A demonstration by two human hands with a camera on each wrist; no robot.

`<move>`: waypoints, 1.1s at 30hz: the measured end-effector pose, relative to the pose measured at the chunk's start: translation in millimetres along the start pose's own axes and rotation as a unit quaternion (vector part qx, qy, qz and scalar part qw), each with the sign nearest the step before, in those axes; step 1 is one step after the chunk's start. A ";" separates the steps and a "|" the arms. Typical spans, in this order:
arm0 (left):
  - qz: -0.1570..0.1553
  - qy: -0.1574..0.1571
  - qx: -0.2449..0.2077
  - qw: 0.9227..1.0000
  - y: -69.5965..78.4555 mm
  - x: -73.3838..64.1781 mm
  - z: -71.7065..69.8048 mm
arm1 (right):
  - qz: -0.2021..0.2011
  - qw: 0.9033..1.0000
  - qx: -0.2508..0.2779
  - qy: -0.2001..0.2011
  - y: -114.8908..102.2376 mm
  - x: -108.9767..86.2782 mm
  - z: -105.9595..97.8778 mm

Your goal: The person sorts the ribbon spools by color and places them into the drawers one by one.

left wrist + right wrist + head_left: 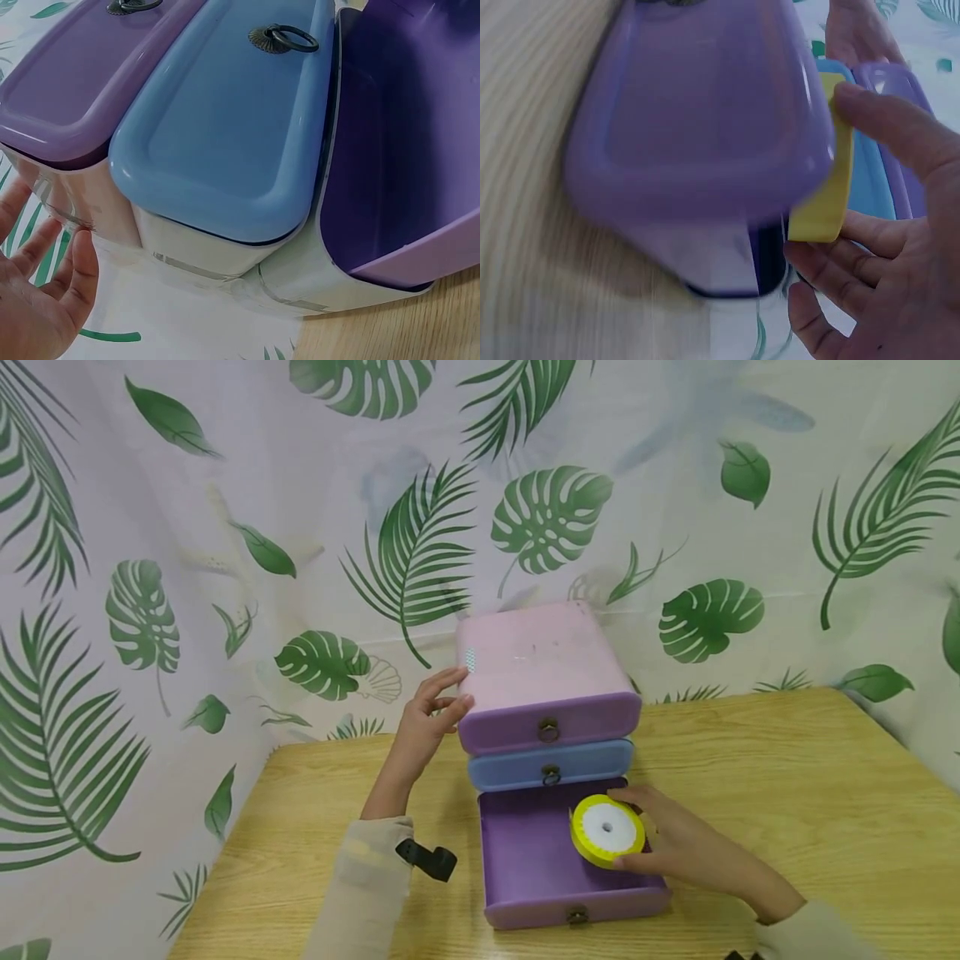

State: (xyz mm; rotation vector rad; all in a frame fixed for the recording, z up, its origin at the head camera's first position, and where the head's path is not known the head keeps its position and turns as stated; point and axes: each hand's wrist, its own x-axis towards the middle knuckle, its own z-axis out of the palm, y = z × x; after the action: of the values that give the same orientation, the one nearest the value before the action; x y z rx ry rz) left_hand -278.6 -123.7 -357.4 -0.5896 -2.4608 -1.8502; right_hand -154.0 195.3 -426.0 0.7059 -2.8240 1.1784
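A roll of yellow ribbon point(607, 829) with a white round face is over the right side of the open bottom drawer point(525, 852), which is purple. My right hand point(686, 843) grips the roll by its edge between thumb and fingers; in the right wrist view the yellow ribbon roll point(832, 165) shows edge-on behind the drawer front point(705, 112). My left hand point(429, 718) rests its fingertips against the left side of the small drawer cabinet point(540, 652), near its pink top. In the left wrist view the left hand point(45, 285) touches the cabinet's side with bent fingers.
Above the open drawer, the blue drawer point(517, 768) and the purple top drawer point(502, 727) are closed, each with a ring pull. The cabinet stands on a wooden table point(787, 777) against a leaf-patterned cloth point(637, 460). A black strap device point(427, 858) sits on the left sleeve.
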 end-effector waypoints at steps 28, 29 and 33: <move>0.000 -0.011 0.004 1.000 -0.5 1.9 -3.5 | -0.002 0.993 0.112 -0.035 -29.3 -14.2 8.2; 0.000 -0.011 0.004 1.000 0.1 1.8 -3.1 | 0.014 0.989 0.131 -0.066 -29.2 -21.3 5.7; -0.002 -0.007 0.006 1.000 0.2 2.1 -1.7 | 0.029 0.958 0.200 -0.203 -18.8 -43.4 6.2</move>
State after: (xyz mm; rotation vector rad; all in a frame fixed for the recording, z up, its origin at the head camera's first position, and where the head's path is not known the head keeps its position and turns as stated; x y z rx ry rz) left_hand -280.8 -124.6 -356.2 -0.5985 -2.4810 -1.8388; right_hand -106.4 197.0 -425.1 0.9880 -2.9572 1.8426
